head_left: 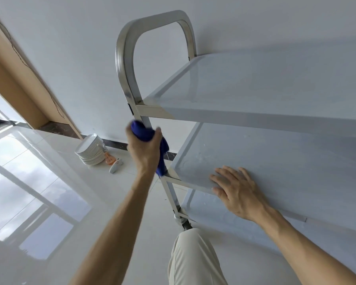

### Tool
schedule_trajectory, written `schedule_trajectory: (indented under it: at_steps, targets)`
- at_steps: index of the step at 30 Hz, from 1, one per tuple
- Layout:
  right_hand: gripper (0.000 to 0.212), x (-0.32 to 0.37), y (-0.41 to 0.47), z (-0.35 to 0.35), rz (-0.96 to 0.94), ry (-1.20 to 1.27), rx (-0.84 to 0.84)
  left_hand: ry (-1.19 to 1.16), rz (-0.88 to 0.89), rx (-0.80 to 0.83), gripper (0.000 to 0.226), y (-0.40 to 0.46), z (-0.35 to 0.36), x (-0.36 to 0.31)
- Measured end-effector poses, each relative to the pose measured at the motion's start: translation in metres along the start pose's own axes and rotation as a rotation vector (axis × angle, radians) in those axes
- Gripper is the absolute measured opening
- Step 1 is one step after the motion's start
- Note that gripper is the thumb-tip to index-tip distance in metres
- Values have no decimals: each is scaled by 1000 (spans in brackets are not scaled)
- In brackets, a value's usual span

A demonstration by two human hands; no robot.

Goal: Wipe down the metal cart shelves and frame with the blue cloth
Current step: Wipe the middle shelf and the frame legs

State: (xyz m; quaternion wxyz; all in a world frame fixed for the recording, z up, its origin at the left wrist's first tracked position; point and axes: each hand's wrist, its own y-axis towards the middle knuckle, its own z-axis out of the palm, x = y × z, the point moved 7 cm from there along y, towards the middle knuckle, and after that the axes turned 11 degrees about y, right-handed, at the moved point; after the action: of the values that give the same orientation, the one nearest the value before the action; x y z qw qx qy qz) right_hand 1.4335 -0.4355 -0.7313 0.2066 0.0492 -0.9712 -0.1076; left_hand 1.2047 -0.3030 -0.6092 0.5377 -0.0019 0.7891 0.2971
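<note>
While left hand (pixel 145 150) grips blue cloth (pixel 141 131), right hand (pixel 237 191) flat on shelf (pixel 286 161).

Your left hand (pixel 145 150) grips a deep blue cloth (pixel 141 130) at the silver cart frame (pixel 124 64). The shelves (pixel 276 153) look pale grey-white with faint white smears. At nine o'clock of the cloth you see white plates (pixel 90 149), an orange item (pixel 108 159), a tan door frame (pixel 18 79) at ten, and your beige trouser leg (pixel 191 260) at six.
</note>
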Motion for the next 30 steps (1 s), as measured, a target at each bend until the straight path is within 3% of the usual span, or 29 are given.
schedule_trajectory:
  at_steps: [3, 7, 12, 15, 19, 22, 26, 30]
  targets:
    - [43, 0, -1, 0, -6, -2, -11, -1, 81, -22, 56, 26, -10, -36]
    - [47, -1, -1, 4, 12, -13, 23, 13, 55, -37, 64, 4, -2, -9]
    - [47, -1, 0, -1, 7, 10, 20, 90, -238, 307, 34, -59, 28, 98]
    - [46, -2, 1, -2, 5, 45, -4, 102, -292, 377, 26, -62, 28, 111]
    - [39, -5, 2, -8, -10, 120, -84, 46, -294, 285, 30, -66, 3, 85]
    - [28, -6, 3, -14, -1, 220, -139, -163, -344, 209, 38, -87, -15, 56]
    - [27, -14, 2, -26, 119, 603, -160, -616, -597, 418, 23, -115, 1, 25]
    - [50, -16, -7, -43, 244, 1107, -116, -772, -774, 613, 12, -145, 22, 4]
